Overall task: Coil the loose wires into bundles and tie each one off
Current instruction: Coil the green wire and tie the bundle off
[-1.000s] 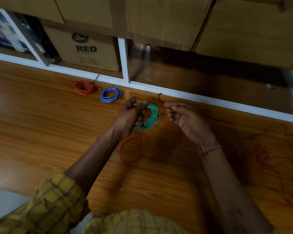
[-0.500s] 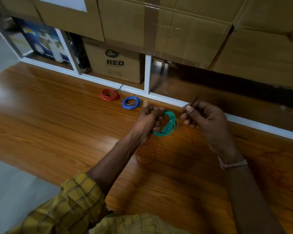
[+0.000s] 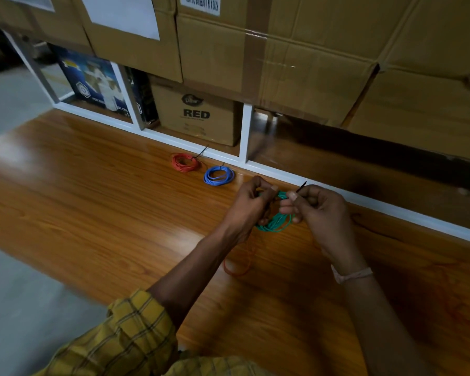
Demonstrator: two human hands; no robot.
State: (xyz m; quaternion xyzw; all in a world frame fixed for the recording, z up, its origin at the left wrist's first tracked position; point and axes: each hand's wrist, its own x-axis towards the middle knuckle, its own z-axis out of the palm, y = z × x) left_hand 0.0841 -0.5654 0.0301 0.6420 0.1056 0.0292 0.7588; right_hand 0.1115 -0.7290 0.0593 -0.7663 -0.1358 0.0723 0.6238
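**Green coil held in both hands**

Green wire coil (image 3: 276,222) sits above the wooden surface (image 3: 98,207), gripped by the left hand (image 3: 251,206); the right hand (image 3: 319,210) pinches a black tie (image 3: 301,187). Two tied coils lie beyond: blue (image 3: 218,176), red (image 3: 185,162). Behind, a carton (image 3: 198,115) reads "RED".

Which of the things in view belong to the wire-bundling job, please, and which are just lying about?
Part of the job: green coil, held in the left hand; black tie, pinched by the right hand; red coil and blue coil, both tied; loose orange wire.

Lying about: cardboard box marked RED; large cartons; blue printed box.
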